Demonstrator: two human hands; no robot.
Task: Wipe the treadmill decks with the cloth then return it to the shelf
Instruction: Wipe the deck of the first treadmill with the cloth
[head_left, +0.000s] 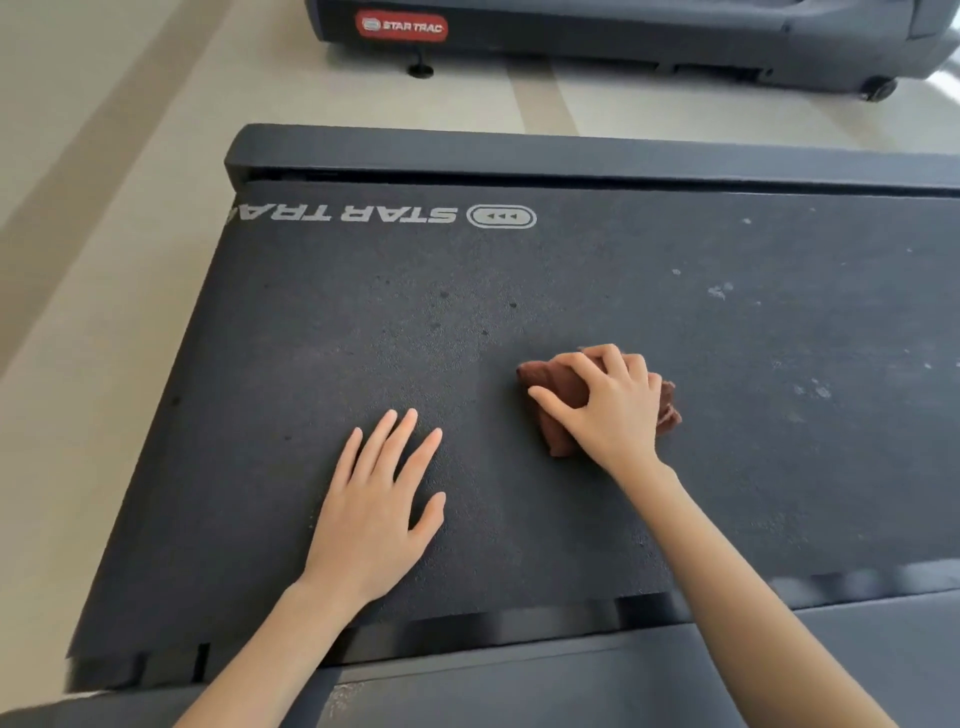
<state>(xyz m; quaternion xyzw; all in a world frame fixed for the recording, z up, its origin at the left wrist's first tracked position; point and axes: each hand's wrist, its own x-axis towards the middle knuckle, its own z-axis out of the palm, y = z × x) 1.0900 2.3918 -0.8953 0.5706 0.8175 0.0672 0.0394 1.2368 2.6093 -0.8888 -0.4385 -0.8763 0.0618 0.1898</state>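
On the near treadmill belt (363, 322), right hand (608, 410) presses down, fingers clenched over the bunched brown cloth (558, 387). Left hand (379, 504) rests flat, released, at 8 o'clock from it. Pale specks (719, 291), possibly dust, lie at 2 o'clock of the cloth, nearer the right hand.

Cloth (558, 395): brown, crumpled, lying on the treadmill deck (322, 332). Deck: dark, textured, flat, with pale specks toward its right.
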